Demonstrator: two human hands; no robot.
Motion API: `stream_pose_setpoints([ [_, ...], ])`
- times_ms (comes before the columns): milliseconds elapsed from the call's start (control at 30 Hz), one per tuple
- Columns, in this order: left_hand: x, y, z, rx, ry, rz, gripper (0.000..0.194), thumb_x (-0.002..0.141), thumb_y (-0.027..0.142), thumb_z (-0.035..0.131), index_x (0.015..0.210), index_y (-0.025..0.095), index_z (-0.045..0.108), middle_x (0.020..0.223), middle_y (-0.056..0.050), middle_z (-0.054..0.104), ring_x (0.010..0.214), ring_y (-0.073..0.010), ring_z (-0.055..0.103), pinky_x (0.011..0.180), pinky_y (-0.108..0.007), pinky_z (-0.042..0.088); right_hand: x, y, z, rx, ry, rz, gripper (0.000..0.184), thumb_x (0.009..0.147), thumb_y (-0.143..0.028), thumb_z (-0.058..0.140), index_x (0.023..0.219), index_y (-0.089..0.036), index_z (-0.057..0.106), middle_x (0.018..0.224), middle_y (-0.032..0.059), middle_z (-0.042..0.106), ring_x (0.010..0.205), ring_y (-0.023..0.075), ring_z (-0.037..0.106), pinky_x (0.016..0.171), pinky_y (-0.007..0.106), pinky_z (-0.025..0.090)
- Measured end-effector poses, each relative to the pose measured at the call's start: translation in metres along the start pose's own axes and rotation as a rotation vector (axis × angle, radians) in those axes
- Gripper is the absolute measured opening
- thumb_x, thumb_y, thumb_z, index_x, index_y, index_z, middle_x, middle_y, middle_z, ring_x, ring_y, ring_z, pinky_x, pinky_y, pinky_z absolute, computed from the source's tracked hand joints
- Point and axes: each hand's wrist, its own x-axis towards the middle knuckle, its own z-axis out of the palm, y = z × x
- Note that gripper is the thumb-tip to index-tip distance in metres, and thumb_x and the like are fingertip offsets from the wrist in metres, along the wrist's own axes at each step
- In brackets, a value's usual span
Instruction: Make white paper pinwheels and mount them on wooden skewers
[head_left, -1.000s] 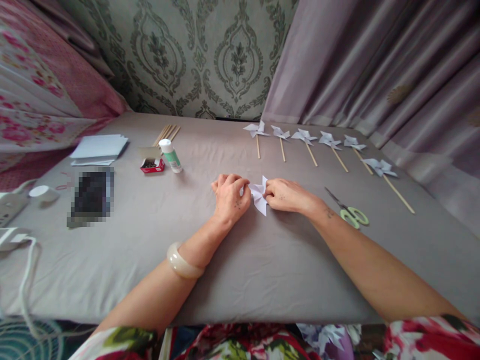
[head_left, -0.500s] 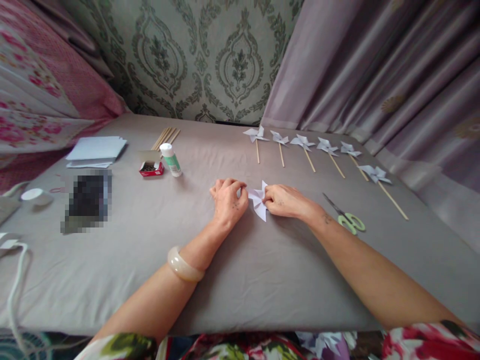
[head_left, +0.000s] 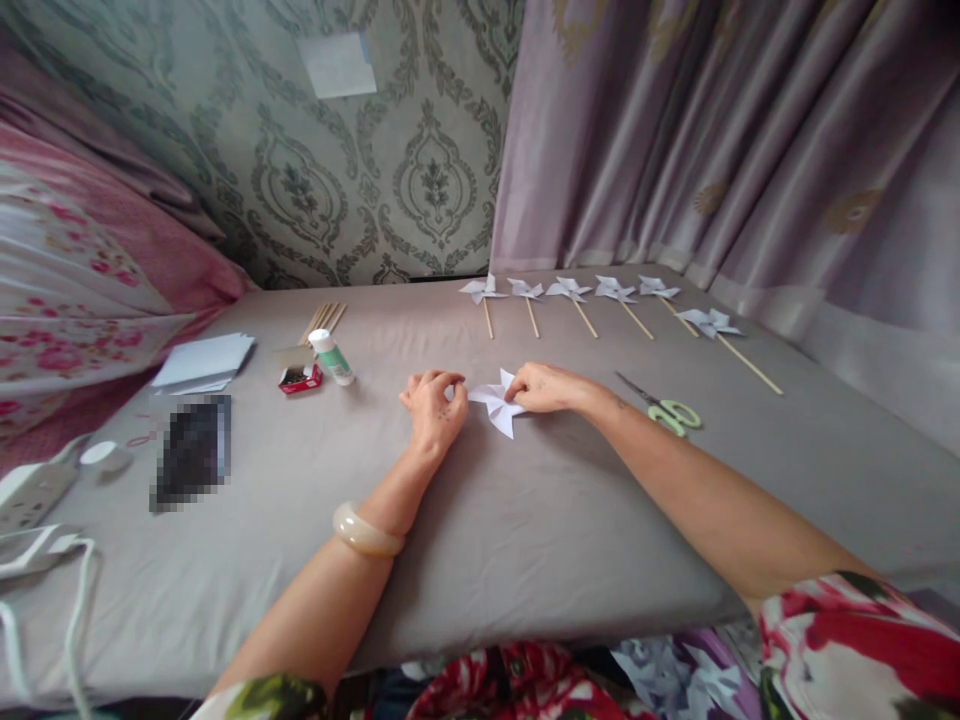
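nearest us, behind our left hand, a pale bangle rings the forearm. that hand is curled, thumb and forefinger drawn together; we cannot tell whether they hold anything. just to its right is a white paper pinwheel over the grey cloth, its blades spread with no clear long axis. our right hand is the nearer, touching, and seems to pinch its right side. right of that hand we have scissors; beyond our left hand, leftward, a glue stick; farthest, beyond our right hand, stick-mounted pinwheels.
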Motion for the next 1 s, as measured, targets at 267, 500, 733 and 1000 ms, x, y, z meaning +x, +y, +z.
stream_pose_setpoints([
  [267, 0.001, -0.002, 0.001, 0.017, -0.002, 0.007, 0.024, 0.082, 0.024, 0.05, 0.087, 0.023, 0.073, 0.1, -0.007, 0.07, 0.102, -0.0269, 0.052, 0.088, -0.044, 0.033, -0.003, 0.006, 0.002, 0.021, 0.08, -0.017, 0.04, 0.073, -0.015, 0.052, 0.104, -0.021, 0.075, 0.103, 0.0045, 0.074, 0.095, 0.0191, 0.066, 0.076, 0.019, 0.045],
  [500, 0.0, 0.0, 0.0, 0.009, -0.016, 0.004, 0.024, 0.081, 0.023, 0.05, 0.086, 0.023, 0.073, 0.1, -0.007, 0.07, 0.102, -0.0272, 0.052, 0.088, -0.044, 0.033, -0.016, 0.006, -0.002, 0.023, 0.141, -0.027, 0.039, 0.073, -0.013, 0.051, 0.103, -0.021, 0.075, 0.1, 0.0049, 0.073, 0.086, 0.0167, 0.064, 0.071, 0.02, 0.042],
  [733, 0.0, 0.001, 0.0, -0.003, -0.026, 0.017, 0.024, 0.08, 0.023, 0.049, 0.086, 0.023, 0.073, 0.099, -0.007, 0.07, 0.103, -0.0281, 0.052, 0.088, -0.045, 0.033, -0.04, 0.01, 0.013, 0.094, 0.198, -0.109, 0.032, 0.072, -0.015, 0.057, 0.1, -0.018, 0.072, 0.095, 0.0039, 0.068, 0.075, 0.0128, 0.059, 0.065, 0.02, 0.04],
  [1000, -0.001, 0.006, -0.001, -0.017, -0.093, 0.034, 0.023, 0.085, 0.026, 0.049, 0.09, 0.022, 0.072, 0.101, -0.006, 0.072, 0.103, -0.0269, 0.054, 0.09, -0.044, 0.034, -0.053, 0.004, 0.039, 0.063, 0.383, -0.168, 0.016, 0.084, -0.017, 0.055, 0.088, -0.02, 0.07, 0.093, 0.0031, 0.064, 0.075, 0.0123, 0.058, 0.069, 0.023, 0.039],
])
